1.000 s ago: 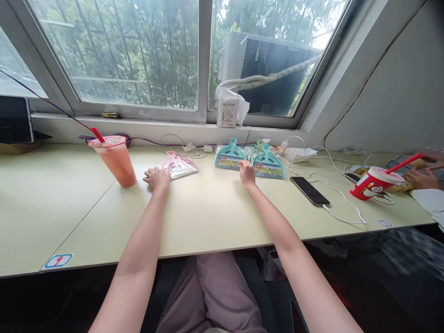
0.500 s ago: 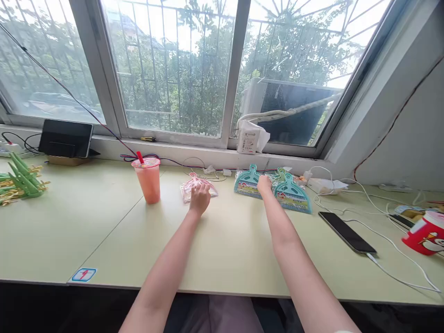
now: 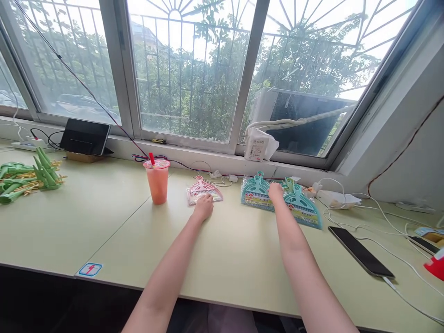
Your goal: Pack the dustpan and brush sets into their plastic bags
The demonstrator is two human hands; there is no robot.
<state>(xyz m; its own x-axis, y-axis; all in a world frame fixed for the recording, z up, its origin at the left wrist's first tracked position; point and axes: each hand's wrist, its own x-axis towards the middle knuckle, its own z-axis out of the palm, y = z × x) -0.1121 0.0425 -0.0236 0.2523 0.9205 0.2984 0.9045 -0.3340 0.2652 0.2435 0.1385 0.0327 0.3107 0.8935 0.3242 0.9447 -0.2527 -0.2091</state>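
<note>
A pink mini dustpan and brush set (image 3: 200, 188) lies in clear wrapping left of centre. My left hand (image 3: 204, 206) rests on its lower edge with bent fingers, pressing rather than wrapped round it. To the right, a teal dustpan and brush set (image 3: 255, 194) and a second teal dustpan and brush set (image 3: 302, 208) lie at slight angles, both wrapped. Between them is my closed right hand (image 3: 276, 191); its fingertips are hidden, so what it grips does not show. Just behind, a green dustpan handle (image 3: 288, 184) sticks up, mostly covered.
A pink drink cup (image 3: 157, 185) with a red straw stands left of the pink set. Green plastic pieces (image 3: 45, 173) and a tablet (image 3: 85, 136) are farther left. A phone (image 3: 360, 252) with white cables lies at right, near a red cup (image 3: 435, 264). Tissues (image 3: 258, 145) sit on the sill.
The view has swung slightly left and up. My left hand has slid from the middle of the pink set to its lower edge. The right hand stays between the teal sets.
</note>
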